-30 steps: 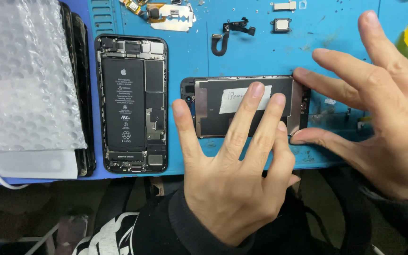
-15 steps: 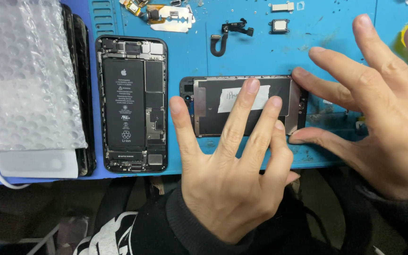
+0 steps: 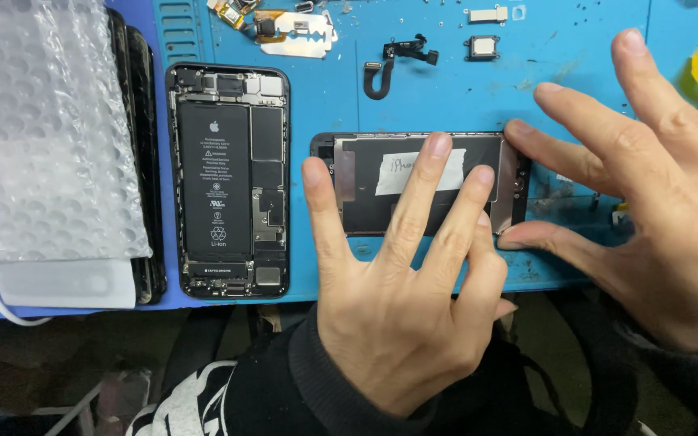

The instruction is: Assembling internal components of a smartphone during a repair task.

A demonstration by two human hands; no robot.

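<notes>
Screen panel (image 3: 422,184) lies face down on the blue mat (image 3: 446,89), metal backplate up, under both hands. Left hand (image 3: 401,299) rests flat on it with fingers spread: thumb at the panel's left end, index and middle fingers laid across the backplate, one fingertip on the strip of white tape (image 3: 414,173) stuck there. Nothing is pinched; the hand only presses down. Right hand (image 3: 656,202) is spread too, its thumb against the panel's lower right corner and its index fingertip at the upper right corner, so it frames that end between the two digits without closing around it.

Left of the left hand, well apart from the panel, lies the opened phone body (image 3: 229,182) with battery and boards exposed. Further left sits a sheet of bubble wrap (image 3: 38,129) over a stack of dark panels. Beyond the fingertips, loose on the mat, are a small flex cable (image 3: 397,60), a tiny square part (image 3: 484,47) and a metal bracket (image 3: 296,32).

As I judge it, the main risk is pressure: with the glass facing the mat, a stray screw or crumb under it could scratch or crack it if the left hand bears down. A slide to the right could push the panel's end onto the small bits beside the right hand. The right thumb and finger sit near the panel's thin end, where flex tails could crease if squeezed or lifted unevenly.
</notes>
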